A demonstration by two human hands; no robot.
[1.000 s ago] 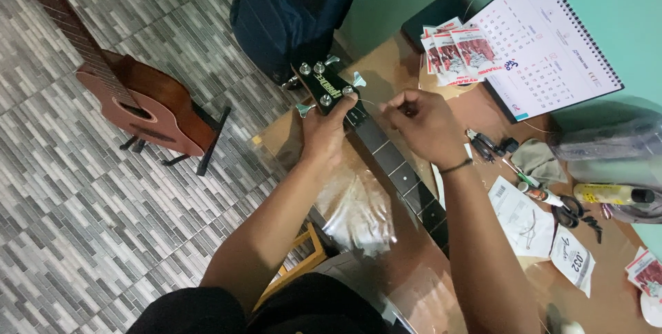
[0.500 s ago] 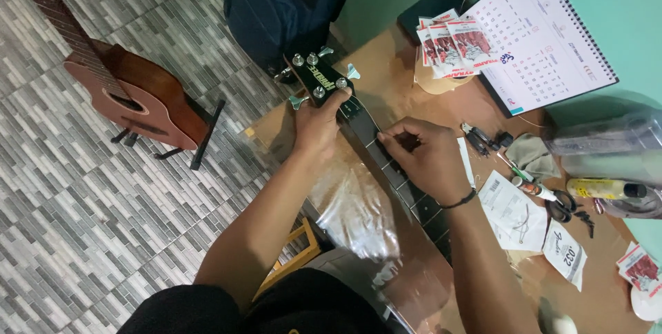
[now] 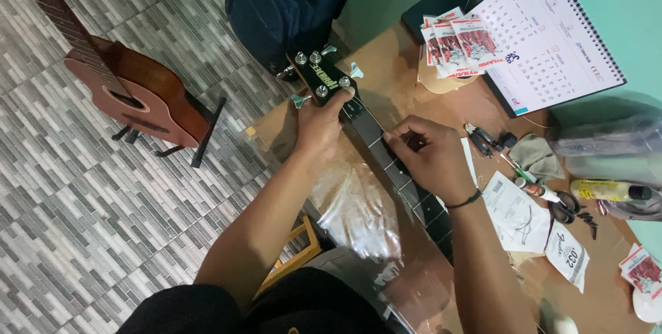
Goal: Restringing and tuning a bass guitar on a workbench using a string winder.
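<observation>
Here, both your hands are on the guitar neck (image 3: 386,155).
Your right hand (image 3: 431,162) pinches shut at the frets; keep your left hand (image 3: 321,124) clamped below the headstock (image 3: 321,75), steady over the bench (image 3: 400,93).

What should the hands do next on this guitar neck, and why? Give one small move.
Probably draw the pinched string taut along the neck toward the headstock. The right hand has its fingers closed over the fretboard a few frets down, while the left hand steadies the neck just below the headstock. The string itself is too thin to make out clearly.
</observation>
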